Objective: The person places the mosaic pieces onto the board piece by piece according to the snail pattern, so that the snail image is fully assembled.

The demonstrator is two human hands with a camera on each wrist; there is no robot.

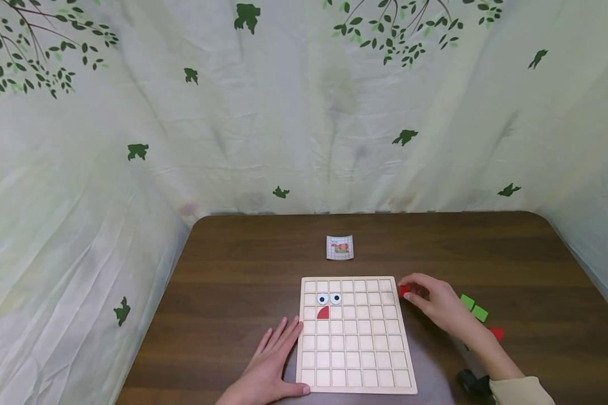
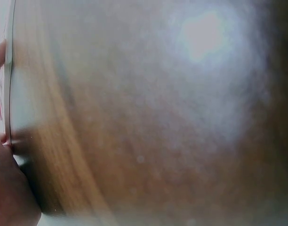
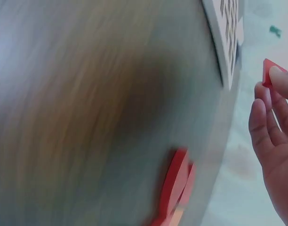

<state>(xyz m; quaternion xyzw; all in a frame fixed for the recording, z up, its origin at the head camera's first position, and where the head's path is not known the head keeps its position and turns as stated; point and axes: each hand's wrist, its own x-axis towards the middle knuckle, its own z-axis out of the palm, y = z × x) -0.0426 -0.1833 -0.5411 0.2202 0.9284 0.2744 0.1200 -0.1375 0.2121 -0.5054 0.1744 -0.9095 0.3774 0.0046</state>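
Observation:
A pale wooden grid board (image 1: pixel 355 360) lies on the brown table. Two googly-eye tiles (image 1: pixel 329 298) and a red quarter-circle tile (image 1: pixel 323 313) sit in its upper left cells. My left hand (image 1: pixel 273 364) rests flat on the table, fingers straight, against the board's left edge, thumb at its lower left corner. My right hand (image 1: pixel 428 298) pinches a small red piece (image 1: pixel 403 291) just off the board's top right corner; the right wrist view shows the red piece (image 3: pixel 268 73) at my fingertips (image 3: pixel 283 80).
A small pattern card (image 1: pixel 340 247) lies beyond the board. Two green blocks (image 1: pixel 473 307) and a red piece (image 1: pixel 497 333) lie right of my right hand. Red pieces (image 3: pixel 177 188) show blurred in the right wrist view. A leaf-print cloth backs the table.

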